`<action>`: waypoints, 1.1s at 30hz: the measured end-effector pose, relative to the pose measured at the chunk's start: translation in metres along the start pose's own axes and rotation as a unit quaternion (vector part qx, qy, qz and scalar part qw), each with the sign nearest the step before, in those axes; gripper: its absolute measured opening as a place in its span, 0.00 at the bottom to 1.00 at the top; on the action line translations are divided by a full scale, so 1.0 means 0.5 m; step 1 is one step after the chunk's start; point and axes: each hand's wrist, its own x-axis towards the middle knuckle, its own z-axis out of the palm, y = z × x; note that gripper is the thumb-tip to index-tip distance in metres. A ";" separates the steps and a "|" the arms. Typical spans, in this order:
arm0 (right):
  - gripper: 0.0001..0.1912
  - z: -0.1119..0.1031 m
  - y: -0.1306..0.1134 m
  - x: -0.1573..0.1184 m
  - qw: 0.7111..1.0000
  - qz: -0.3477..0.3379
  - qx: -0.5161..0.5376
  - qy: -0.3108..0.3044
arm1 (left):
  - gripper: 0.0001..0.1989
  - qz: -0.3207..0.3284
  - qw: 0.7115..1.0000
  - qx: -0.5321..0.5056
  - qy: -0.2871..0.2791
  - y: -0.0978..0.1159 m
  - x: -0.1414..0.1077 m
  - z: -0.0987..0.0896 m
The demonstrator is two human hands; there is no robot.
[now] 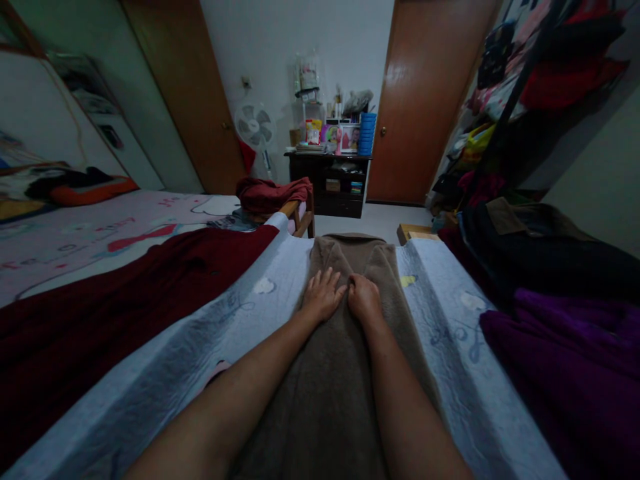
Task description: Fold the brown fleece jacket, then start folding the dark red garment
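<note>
A long brown fleecy coat (pixel 330 373) lies lengthwise in front of me, its collar (pixel 355 237) at the far end and its sides tucked in to a narrow shape. My left hand (pixel 324 293) rests flat on the coat's upper left front, fingers spread. Just right of the middle, my right hand (pixel 364 296) is closed, with thumb and fingers pinching the coat's fabric near the lapel. A light patterned bedsheet (pixel 265 313) with grey bands lies under the coat. Both forearms reach over the coat's lower part and cover some of it.
Dark red cloth (pixel 150 287) lies to the left, purple cloth (pixel 575 367) and a dark folded garment (pixel 540 247) to the right. Beyond the bed's far edge stand a dark cabinet (pixel 327 200) and a white fan (pixel 255 127). Clothes hang on a rack (pixel 515 87) at the right.
</note>
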 end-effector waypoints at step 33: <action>0.27 -0.046 0.024 -0.190 0.992 -0.069 -0.097 -0.045 | 0.26 0.053 0.998 -0.015 0.042 0.106 -0.273 -0.044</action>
